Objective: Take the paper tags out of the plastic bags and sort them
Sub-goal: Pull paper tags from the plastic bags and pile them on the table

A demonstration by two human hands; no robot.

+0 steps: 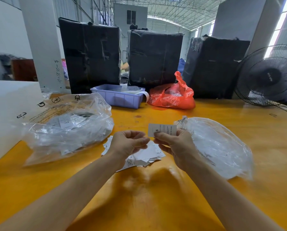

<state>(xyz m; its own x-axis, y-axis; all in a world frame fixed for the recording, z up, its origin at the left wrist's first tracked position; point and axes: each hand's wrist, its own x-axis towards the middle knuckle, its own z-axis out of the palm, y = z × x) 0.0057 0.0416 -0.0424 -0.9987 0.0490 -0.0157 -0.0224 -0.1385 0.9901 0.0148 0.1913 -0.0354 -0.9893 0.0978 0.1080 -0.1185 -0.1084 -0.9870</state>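
At the far left of the yellow surface (156, 197) stood a white box (7, 104), and just beside it lay a big clear plastic bag (67, 127) stuffed with paper tags, one reading XXL through the film. Behind it sat a lilac tray (117, 97) with a red bag (172, 95) next to it, and three black-wrapped bales (91, 54) stood along the back edge. Nearer me, a loose heap of tags (144, 155) lay on the surface, one marked XS on top. My left hand (127, 144) hovered above that heap, its fingers curled in with the thumb meeting them; I could not tell whether anything was pinched there. My right hand (176, 145) sat close beside it, thumb and fingers pinching the lower edge of a single tag (162, 130) printed with an S, held upright above the heap. To the right lay a second clear bag (219, 147), flatter, touching the surface. A black fan (269, 75) stood at the far right.
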